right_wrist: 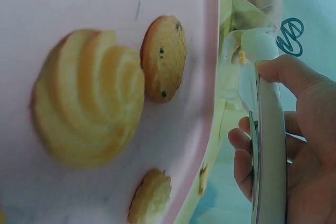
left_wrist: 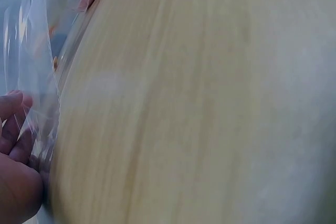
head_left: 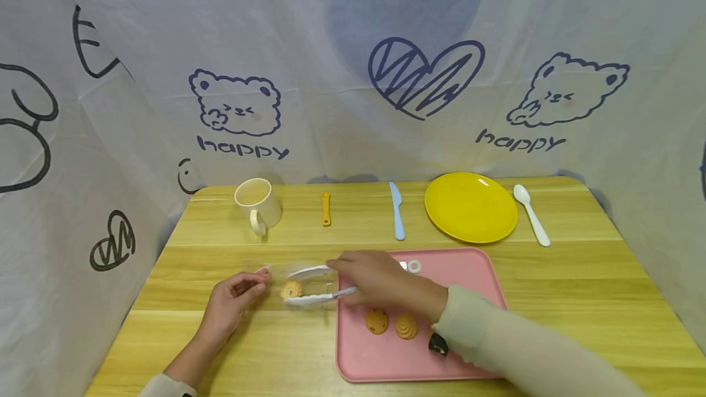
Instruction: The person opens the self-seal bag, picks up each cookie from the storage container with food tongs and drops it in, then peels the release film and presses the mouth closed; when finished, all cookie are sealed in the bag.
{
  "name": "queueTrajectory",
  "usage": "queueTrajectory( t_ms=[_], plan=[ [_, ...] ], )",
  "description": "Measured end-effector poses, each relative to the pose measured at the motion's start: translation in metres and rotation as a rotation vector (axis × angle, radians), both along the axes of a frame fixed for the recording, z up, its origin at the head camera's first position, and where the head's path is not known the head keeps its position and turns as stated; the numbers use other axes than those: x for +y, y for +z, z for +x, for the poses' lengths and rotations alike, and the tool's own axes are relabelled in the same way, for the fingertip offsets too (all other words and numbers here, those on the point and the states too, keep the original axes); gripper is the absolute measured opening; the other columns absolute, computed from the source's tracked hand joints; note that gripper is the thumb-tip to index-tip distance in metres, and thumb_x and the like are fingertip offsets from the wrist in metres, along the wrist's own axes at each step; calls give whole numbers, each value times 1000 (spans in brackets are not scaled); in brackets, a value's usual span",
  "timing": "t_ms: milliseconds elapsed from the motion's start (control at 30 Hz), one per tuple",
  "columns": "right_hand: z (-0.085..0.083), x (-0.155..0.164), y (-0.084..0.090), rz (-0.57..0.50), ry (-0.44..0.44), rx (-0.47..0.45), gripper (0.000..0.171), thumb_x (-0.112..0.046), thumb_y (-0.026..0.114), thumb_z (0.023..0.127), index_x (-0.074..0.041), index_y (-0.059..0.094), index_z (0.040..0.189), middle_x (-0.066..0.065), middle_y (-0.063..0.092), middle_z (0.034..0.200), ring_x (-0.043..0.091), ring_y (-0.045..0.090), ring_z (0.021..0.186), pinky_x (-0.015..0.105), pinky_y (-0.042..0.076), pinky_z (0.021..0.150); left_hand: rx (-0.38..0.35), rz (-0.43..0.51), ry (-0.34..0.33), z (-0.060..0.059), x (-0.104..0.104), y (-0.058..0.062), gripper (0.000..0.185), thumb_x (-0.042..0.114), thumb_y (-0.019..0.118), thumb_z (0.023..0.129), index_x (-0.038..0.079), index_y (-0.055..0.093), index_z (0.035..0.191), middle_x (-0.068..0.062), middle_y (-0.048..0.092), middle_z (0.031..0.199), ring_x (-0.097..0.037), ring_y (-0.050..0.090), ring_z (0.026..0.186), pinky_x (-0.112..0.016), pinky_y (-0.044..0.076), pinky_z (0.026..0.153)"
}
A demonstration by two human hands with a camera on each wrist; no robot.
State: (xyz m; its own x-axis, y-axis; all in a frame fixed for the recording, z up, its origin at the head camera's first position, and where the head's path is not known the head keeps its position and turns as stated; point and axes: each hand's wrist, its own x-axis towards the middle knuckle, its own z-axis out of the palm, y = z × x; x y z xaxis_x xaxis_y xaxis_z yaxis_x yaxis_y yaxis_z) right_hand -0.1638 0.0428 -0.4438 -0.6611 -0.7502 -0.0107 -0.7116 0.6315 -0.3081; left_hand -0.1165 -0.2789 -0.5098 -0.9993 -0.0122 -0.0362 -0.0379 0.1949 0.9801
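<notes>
My right hand [head_left: 368, 276] grips white tongs [head_left: 310, 287] whose tips hold a swirl cookie [head_left: 291, 290] just left of the pink tray [head_left: 469, 268]. The cookie sits inside a clear plastic bag [head_left: 300, 274] lying on the table. My left hand [head_left: 249, 285] pinches the bag's left edge; in the left wrist view its fingers [left_wrist: 13, 129] hold the clear film [left_wrist: 39, 72]. On the tray lie a chocolate-chip cookie [head_left: 377, 321], another swirl cookie [head_left: 406, 326] and a dark one [head_left: 438, 344]. The right wrist view shows the tongs [right_wrist: 270, 150] in my hand [right_wrist: 307, 124] beside the swirl cookie [right_wrist: 89, 98] and chip cookie [right_wrist: 164, 59].
Along the back of the wooden table [head_left: 579, 274] stand a cream mug [head_left: 258, 203], a small orange piece [head_left: 326, 207], a blue knife [head_left: 396, 210], a yellow plate [head_left: 470, 206] and a white spoon [head_left: 531, 213]. A printed cloth screen surrounds the table.
</notes>
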Motion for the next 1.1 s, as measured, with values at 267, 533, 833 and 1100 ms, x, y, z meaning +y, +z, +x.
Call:
queueTrajectory(
  t_ms=[267, 533, 833, 1100],
  plan=[
    [0, -15, -2, 17, 10, 5, 70, -43, 76, 91, -16, 53, 151, 0, 65, 134, 17, 64, 111, 35, 57, 93, 25, 33, -13, 0, 0, -1, 22, 0, 70, 97, -16, 66, 112, -11, 75, 118, -1, 65, 117, -19, 56, 96],
    [0, -17, -4, 25, 1, -5, 71, -42, 76, 90, -17, 52, 152, 0, 65, 134, 14, 64, 105, 33, 58, 89, 25, 33, -15, -1, 1, -2, 22, 0, 69, 97, -16, 67, 112, -11, 75, 118, -1, 65, 117, -19, 56, 95],
    [-1, 0, -1, -7, -10, 1, 70, -43, 76, 90, -16, 54, 151, -1, 64, 135, 17, 64, 117, 37, 57, 95, 30, 25, -26, -1, 0, -2, 23, 1, 69, 97, -16, 66, 113, -15, 73, 122, -2, 65, 118, -20, 56, 95],
    [2, 23, 1, -21, -48, -22, 71, -45, 76, 91, -15, 53, 151, 2, 60, 143, 21, 59, 130, 42, 53, 106, 32, 13, -29, -1, 0, -2, 22, 1, 69, 97, -15, 67, 113, -17, 72, 123, 0, 64, 118, -20, 56, 96]
  ],
)
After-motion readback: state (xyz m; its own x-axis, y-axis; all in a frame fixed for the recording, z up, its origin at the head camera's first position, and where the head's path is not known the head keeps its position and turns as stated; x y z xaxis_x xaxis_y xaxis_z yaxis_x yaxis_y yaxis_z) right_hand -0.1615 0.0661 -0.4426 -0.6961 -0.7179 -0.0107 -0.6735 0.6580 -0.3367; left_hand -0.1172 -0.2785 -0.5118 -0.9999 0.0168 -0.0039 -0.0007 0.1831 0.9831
